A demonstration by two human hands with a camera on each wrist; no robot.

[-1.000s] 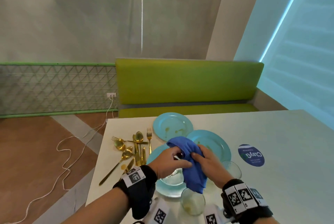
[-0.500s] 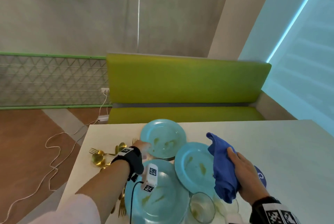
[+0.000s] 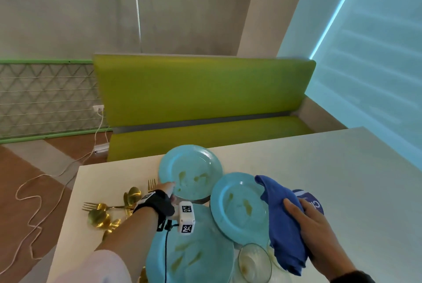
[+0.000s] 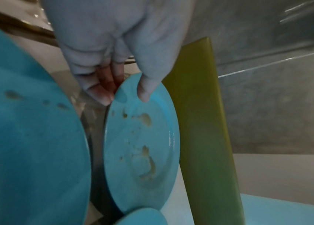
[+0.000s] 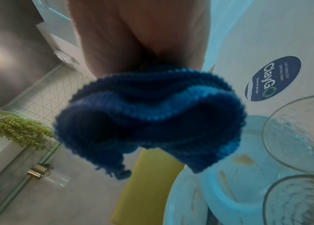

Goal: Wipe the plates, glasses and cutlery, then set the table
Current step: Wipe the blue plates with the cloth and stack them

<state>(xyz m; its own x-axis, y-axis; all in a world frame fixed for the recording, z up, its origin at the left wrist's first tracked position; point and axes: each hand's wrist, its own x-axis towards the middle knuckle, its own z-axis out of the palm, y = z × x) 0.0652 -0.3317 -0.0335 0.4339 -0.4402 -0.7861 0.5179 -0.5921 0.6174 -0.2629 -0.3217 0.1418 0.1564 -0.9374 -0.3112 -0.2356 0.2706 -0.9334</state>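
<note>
Three stained light-blue plates lie on the white table [image 3: 342, 168]: a far plate [image 3: 194, 168] [image 4: 142, 144], a middle plate [image 3: 237, 207] and a near plate [image 3: 194, 257]. My left hand [image 3: 169, 189] [image 4: 127, 94] pinches the far plate's near rim, thumb on top and fingers underneath. The plate's near edge is tilted up. My right hand [image 3: 312, 221] grips a bunched blue cloth [image 3: 283, 221] [image 5: 148, 118] above the table's right side. Two clear glasses [image 3: 254, 263] [image 5: 302, 134] stand near the front. Gold forks and spoons [image 3: 107, 212] lie at the left.
A round blue sticker [image 3: 312, 203] [image 5: 273, 77] sits on the table behind the cloth. A green bench [image 3: 205, 104] runs along the far side. A white cable [image 3: 34, 203] trails over the floor on the left. Bare tabletop stretches to the right.
A second ago both hands held the cloth together. The left hand has since let go, reached forward and pinched the far plate's rim. The right hand carried the cloth to the right.
</note>
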